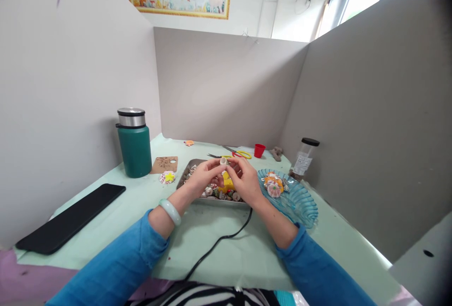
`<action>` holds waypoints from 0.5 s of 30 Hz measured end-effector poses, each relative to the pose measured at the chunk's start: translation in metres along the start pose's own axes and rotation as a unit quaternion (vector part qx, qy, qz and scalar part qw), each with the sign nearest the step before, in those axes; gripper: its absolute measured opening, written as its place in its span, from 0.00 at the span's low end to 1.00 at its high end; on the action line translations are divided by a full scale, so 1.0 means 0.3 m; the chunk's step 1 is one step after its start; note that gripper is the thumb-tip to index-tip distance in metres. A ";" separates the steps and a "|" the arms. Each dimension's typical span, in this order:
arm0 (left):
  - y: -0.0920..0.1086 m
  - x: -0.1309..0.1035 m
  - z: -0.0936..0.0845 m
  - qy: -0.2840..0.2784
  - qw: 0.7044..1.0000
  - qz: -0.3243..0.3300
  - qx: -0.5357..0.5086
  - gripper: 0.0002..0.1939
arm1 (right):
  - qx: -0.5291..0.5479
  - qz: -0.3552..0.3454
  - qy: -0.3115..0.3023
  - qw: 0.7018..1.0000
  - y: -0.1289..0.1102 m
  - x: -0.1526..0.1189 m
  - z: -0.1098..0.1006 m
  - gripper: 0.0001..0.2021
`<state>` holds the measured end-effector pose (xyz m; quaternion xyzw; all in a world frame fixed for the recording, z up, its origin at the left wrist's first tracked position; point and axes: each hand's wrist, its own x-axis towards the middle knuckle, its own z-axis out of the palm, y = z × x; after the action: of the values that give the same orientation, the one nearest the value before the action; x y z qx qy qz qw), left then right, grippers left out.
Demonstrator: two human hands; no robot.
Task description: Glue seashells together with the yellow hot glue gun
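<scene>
A small whitish shell (pixel 223 161) is pinched between the fingertips of both hands, above a metal tray (pixel 212 201). My left hand (pixel 206 176) holds it from the left, a pale green bangle on that wrist. From the other side my right hand (pixel 245 179) grips it with thumb and fingers. Many small shells and stones lie in the tray, along with a yellow object (pixel 228 182) partly hidden behind my fingers. To the right, a blue scalloped plate (pixel 303 207) bears orange and pink shell pieces (pixel 274 186).
At left stand a green flask (pixel 135 150) and a black flat pad (pixel 72 216). A brown card (pixel 164 165) and yellow-star piece (pixel 167 177) lie near the flask. Scissors (pixel 242 154), a red cup (pixel 259 150) and a jar (pixel 303 159) are behind. A black cable (pixel 221 239) crosses the front.
</scene>
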<state>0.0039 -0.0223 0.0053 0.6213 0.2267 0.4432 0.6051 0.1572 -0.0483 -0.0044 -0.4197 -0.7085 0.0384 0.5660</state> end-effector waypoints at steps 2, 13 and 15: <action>0.003 -0.002 0.003 -0.002 1.000 -0.001 -0.004 0.20 | -0.004 0.001 -0.001 1.000 0.001 0.001 0.000 0.10; -0.002 0.007 -0.003 0.012 0.999 -0.005 -0.050 0.17 | 0.008 -0.003 -0.027 1.000 -0.009 0.002 0.010 0.11; 0.000 0.008 -0.005 0.014 0.998 -0.008 -0.068 0.15 | 0.022 -0.004 -0.020 1.000 -0.031 0.009 -0.011 0.11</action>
<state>0.0039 -0.0195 0.0056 0.5703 0.2097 0.4613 0.6465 0.1550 -0.0539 0.0038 -0.4035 -0.7202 0.0601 0.5612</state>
